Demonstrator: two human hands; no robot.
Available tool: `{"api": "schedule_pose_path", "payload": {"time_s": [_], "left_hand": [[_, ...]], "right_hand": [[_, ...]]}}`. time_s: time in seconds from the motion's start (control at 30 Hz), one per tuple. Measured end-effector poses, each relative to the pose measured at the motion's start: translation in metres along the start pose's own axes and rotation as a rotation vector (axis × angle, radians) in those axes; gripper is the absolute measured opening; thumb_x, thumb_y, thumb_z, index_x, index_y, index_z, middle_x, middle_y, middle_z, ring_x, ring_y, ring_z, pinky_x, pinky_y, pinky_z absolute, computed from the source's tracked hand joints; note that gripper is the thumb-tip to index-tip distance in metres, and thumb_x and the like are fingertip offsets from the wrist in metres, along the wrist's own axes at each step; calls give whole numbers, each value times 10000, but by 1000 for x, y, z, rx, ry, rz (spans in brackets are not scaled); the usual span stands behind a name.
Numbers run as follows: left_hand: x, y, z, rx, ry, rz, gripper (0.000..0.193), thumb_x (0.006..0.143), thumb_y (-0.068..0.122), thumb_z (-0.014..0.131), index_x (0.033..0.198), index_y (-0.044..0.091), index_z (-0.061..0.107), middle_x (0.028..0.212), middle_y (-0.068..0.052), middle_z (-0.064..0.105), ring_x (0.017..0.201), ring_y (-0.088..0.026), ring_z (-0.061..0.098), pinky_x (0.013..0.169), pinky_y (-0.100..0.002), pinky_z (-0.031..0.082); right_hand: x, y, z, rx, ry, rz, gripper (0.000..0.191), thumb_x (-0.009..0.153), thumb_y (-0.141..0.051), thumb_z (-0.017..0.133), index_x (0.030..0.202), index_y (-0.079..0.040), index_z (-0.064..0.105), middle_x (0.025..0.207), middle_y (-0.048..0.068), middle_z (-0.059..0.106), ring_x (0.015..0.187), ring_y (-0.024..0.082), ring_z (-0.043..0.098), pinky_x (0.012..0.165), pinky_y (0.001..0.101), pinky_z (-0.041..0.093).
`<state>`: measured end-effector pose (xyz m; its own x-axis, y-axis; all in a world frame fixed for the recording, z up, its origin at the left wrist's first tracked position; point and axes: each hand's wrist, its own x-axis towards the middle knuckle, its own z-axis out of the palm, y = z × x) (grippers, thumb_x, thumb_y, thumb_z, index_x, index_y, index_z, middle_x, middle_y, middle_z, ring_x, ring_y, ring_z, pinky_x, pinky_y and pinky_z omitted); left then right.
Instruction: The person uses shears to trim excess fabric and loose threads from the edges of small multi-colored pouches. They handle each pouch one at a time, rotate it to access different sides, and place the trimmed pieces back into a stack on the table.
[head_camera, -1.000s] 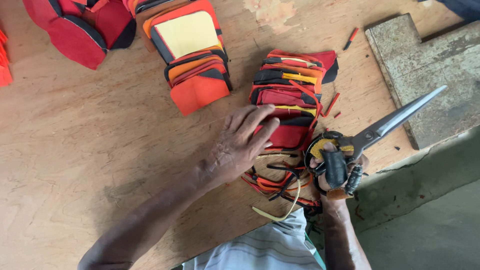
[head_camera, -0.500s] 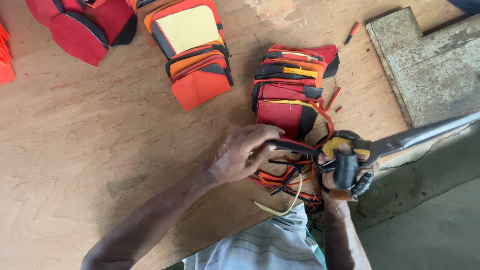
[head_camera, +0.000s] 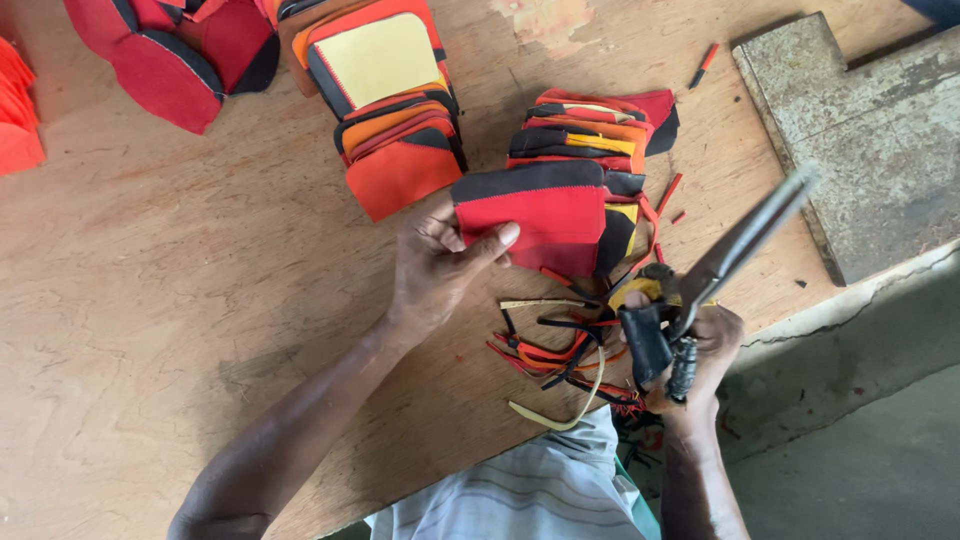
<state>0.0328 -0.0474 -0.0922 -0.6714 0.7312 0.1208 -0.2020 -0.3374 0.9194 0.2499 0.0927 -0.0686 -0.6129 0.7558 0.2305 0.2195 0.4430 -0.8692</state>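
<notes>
Red fabric piece (head_camera: 545, 225) with a black top edge: pinched at its left side by left hand (head_camera: 440, 265), thumb on top, held just above the wooden table (head_camera: 150, 300). Right hand (head_camera: 700, 350) closed around the handles of large scissors (head_camera: 720, 270), blades blurred, pointing up-right. Trimmed strips (head_camera: 555, 345) lie between the hands. Stacked pieces (head_camera: 590, 125) sit just behind; a second stack (head_camera: 390, 110) lies further left.

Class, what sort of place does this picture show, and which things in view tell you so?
Probably a small stitching or shoe-upper workshop: stacks of cut red and orange pieces on a plywood bench, trimmed offcuts, and large shears.
</notes>
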Motion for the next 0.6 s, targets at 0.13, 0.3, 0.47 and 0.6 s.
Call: {"api": "schedule_pose_path", "payload": {"time_s": [0.13, 0.3, 0.47, 0.6], "left_hand": [[3, 18, 3, 8, 23, 16, 251, 985, 53, 730, 1217, 1, 651, 1004, -53, 748, 793, -98, 705, 659, -256, 592], [8, 44, 12, 50, -17, 90, 194, 1025, 70, 721, 1189, 7, 637, 979, -45, 742, 796, -103, 711, 661, -255, 576], [9, 62, 24, 101, -42, 122, 152, 1038, 77, 719, 1175, 22, 683, 946, -7, 713, 755, -55, 628, 645, -226, 514], [9, 67, 32, 129, -77, 188, 114, 1059, 84, 713, 1156, 28, 730, 897, 31, 678, 713, -17, 562, 647, -219, 462]], "right_hand": [[5, -7, -3, 1, -87, 50, 244, 924, -197, 783, 815, 0, 691, 656, -25, 598, 599, 47, 509, 541, 256, 384], [7, -18, -5, 37, -159, 222, 285, 899, -233, 784, 786, 7, 680, 630, -19, 592, 569, 47, 496, 496, 271, 376], [11, -26, -5, -47, -215, 242, 304, 869, -252, 804, 783, 21, 702, 613, 24, 650, 546, 58, 553, 489, 265, 427], [11, -28, -1, 19, -192, 219, 344, 847, -255, 826, 768, 37, 662, 633, 47, 683, 555, 53, 604, 476, 246, 441]]}}
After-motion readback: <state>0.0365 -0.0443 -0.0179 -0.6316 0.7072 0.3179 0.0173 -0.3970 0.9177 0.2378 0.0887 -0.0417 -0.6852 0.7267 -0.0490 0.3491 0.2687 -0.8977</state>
